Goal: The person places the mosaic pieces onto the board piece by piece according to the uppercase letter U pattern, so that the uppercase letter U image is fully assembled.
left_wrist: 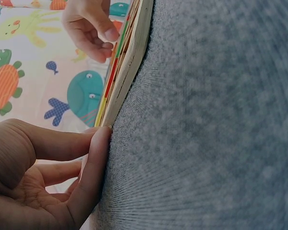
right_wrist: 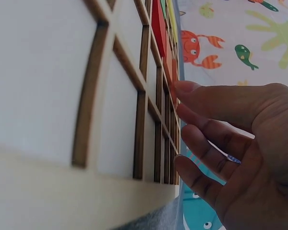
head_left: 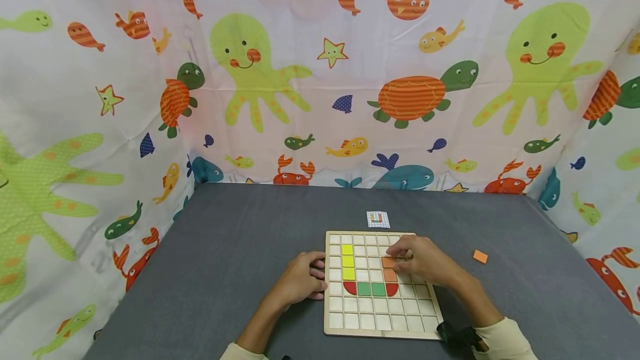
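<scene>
A wooden grid board lies on the table. On it, a U shape is made of yellow tiles down the left, green tiles along the bottom, red rounded corner tiles and orange tiles on the right. My left hand touches the board's left edge, thumb and index finger spread along it. Over the board's right part, my right hand has its thumb and index fingertips right at the upper visible orange tile. In the right wrist view, the other fingers are loosely bent.
A small card printed with a coloured U on a grid lies behind the board. One loose orange tile sits to the right, on the grey tabletop. A sea-animal curtain hangs around the table's back and sides.
</scene>
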The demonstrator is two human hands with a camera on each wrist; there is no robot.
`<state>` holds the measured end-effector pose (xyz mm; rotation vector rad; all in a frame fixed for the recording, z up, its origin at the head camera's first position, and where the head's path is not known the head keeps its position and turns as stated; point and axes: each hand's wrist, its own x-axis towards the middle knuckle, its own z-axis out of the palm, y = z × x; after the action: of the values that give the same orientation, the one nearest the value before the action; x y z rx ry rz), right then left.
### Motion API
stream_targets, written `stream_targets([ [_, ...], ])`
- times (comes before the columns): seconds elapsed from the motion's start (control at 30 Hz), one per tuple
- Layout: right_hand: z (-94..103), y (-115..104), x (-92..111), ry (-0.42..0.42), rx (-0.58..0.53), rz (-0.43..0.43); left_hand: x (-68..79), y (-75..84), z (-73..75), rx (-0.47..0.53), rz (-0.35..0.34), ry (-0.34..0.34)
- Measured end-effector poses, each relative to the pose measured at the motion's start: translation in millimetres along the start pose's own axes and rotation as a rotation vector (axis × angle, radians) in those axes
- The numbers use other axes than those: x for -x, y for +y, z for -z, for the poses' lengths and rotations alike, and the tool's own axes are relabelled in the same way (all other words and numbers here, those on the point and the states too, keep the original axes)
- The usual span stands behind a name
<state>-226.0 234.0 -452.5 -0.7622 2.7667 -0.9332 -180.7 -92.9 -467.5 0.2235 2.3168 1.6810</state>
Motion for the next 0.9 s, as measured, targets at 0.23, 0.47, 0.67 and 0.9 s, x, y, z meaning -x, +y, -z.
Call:
stream_targets([
  [0.23, 6.9, 2, 6, 0.029, -0.003, -0.014, -0.1, 1.8, -0.2, -0.002, 0.005, 0.005],
  [0.47, 14.9, 11, 14, 0.052, 0.008, -0.049, 0.6, 3.4, -0.1, -0.004, 0.007, 0.004],
  [0.67, 20.4, 21, 22, 0.078, 0.040, -0.085, 0.3, 2.2, -0.1, 0.001, 0.012, 0.005],
  [0.9, 26.2, 34, 32, 0.128, 0.080, -0.093, -0.2, 1.7, -0.1, 0.000, 0.010, 0.003],
])
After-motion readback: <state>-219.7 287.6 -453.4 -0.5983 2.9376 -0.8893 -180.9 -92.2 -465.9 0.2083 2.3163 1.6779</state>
